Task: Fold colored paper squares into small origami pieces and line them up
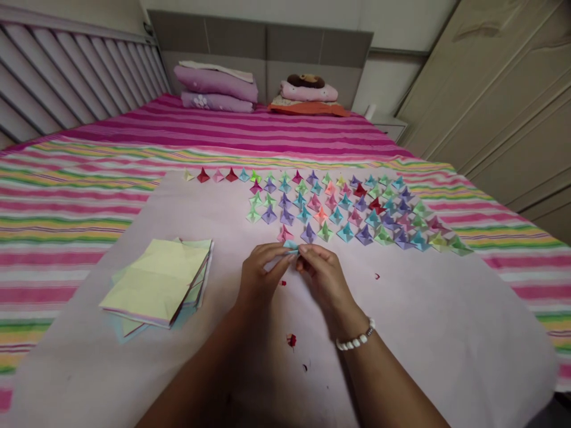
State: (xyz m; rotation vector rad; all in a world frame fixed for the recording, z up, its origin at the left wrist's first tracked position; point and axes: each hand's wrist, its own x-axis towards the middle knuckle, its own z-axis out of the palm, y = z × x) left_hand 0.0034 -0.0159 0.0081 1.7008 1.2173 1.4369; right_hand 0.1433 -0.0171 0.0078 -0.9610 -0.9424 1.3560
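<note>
A small light-blue folded paper piece is pinched at its two sides between my hands. My left hand grips its left side with thumb and fingers together, and my right hand grips its right side. The fingers cover much of the piece, so its full shape is hidden. Just beyond it stand a pink origami figure and a purple origami figure, pointed and winged, at the near left of several rows of similar coloured figures. A white bead bracelet circles my right wrist.
To the left lies a stack of square paper sheets, pale yellow on top. Everything rests on a pale sheet spread over a striped bed. Folded bedding sits by the headboard; a wardrobe stands at right.
</note>
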